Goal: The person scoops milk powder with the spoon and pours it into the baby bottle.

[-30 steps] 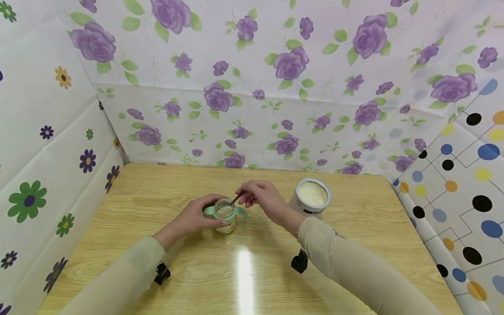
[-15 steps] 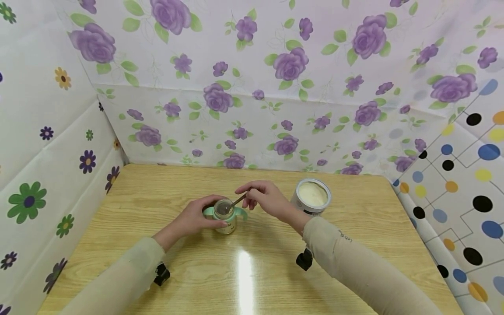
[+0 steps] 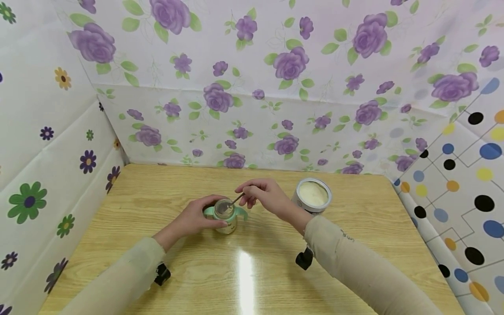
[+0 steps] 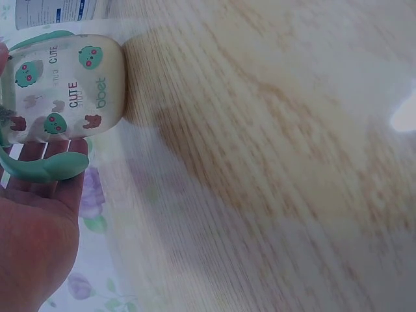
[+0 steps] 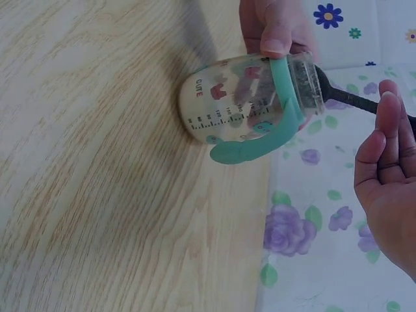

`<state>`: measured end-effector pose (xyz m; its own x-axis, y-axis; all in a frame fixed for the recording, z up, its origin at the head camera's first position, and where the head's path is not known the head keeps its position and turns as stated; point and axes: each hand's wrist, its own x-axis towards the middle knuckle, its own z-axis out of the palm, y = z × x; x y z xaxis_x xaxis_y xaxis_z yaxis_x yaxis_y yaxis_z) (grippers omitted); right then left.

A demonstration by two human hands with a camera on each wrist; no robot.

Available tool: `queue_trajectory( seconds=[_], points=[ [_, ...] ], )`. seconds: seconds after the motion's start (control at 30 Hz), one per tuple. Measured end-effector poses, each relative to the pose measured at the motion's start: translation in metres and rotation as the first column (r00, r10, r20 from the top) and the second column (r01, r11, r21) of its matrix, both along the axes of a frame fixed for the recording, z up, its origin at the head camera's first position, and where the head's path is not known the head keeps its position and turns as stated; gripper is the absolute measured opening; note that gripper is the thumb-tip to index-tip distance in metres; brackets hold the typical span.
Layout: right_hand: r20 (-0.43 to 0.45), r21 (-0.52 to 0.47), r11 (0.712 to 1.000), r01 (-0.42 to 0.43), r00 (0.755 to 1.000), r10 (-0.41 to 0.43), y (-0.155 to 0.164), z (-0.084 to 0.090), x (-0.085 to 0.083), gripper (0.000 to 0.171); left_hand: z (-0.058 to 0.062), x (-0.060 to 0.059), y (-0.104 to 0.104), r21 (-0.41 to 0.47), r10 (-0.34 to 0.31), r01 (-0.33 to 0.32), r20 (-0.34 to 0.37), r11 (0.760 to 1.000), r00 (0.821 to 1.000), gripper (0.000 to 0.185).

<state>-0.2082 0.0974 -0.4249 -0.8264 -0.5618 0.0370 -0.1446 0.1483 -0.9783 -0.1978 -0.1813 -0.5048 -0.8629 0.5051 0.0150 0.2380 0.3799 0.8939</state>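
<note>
— Where does the baby bottle [image 3: 225,216] sit from each hand?

— In the left hand [image 3: 195,217], fingers wrapped round it, upright on the table [image 3: 157,197]; the right hand [image 3: 263,195] hangs just beside it, to the right and higher.

— And the spoon [image 3: 235,201]?

— Pinched in the right fingers; its handle slants down-left, bowl at the bottle's open mouth; the powder tin [image 3: 312,195] stands beyond the right wrist.

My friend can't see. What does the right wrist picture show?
A left hand grips a small baby bottle with green handles, standing on a wooden table. The right hand holds a dark spoon dipped into the bottle's open top.
</note>
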Motion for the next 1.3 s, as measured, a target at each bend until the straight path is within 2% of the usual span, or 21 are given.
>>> queue_trajectory(
  seconds=[0.43, 0.57, 0.7, 0.77, 0.87, 1.0, 1.07, 1.2, 1.3],
  points=[
    [0.007, -0.009, 0.998, 0.054, 0.998, -0.054, -0.003, 0.006, 0.001, 0.04, 0.001, 0.001, 0.002, 0.006, -0.007, 0.007, -0.004, 1.0, 1.0, 0.066],
    [0.045, -0.064, 0.992, 0.106, 0.994, -0.104, 0.002, 0.009, -0.001, 0.043, 0.0, 0.001, 0.003, 0.013, -0.006, 0.006, 0.007, 1.0, 1.0, 0.065],
    [0.138, -0.165, 0.973, 0.163, 0.98, -0.14, 0.014, 0.009, -0.004, 0.047, 0.0, 0.002, 0.003, 0.013, -0.007, 0.007, 0.026, 1.0, 1.0, 0.067],
    [0.216, -0.231, 0.948, 0.217, 0.962, -0.168, 0.023, 0.009, -0.005, 0.049, 0.0, 0.002, 0.003, 0.011, -0.012, 0.012, 0.03, 1.0, 0.999, 0.067],
    [0.33, -0.319, 0.894, 0.314, 0.921, -0.206, 0.043, 0.013, -0.004, 0.048, 0.002, 0.002, 0.005, 0.008, -0.023, 0.023, 0.024, 1.0, 0.999, 0.068],
    [0.404, -0.387, 0.824, 0.415, 0.879, -0.253, 0.081, 0.021, -0.002, 0.044, 0.004, 0.002, 0.005, 0.012, -0.032, 0.031, 0.022, 0.999, 0.999, 0.067],
    [0.42, -0.416, 0.792, 0.447, 0.867, -0.268, 0.102, 0.025, -0.001, 0.044, 0.005, 0.002, 0.004, 0.01, -0.026, 0.026, 0.024, 1.0, 0.999, 0.067],
    [0.422, -0.481, 0.73, 0.485, 0.858, -0.292, 0.142, 0.03, 0.002, 0.044, 0.005, 0.002, 0.002, 0.001, -0.013, 0.013, 0.019, 1.0, 1.0, 0.067],
    [0.408, -0.507, 0.707, 0.492, 0.86, -0.305, 0.168, 0.03, 0.005, 0.042, 0.005, 0.002, 0.0, -0.007, -0.01, 0.01, 0.014, 1.0, 1.0, 0.067]
  ],
)
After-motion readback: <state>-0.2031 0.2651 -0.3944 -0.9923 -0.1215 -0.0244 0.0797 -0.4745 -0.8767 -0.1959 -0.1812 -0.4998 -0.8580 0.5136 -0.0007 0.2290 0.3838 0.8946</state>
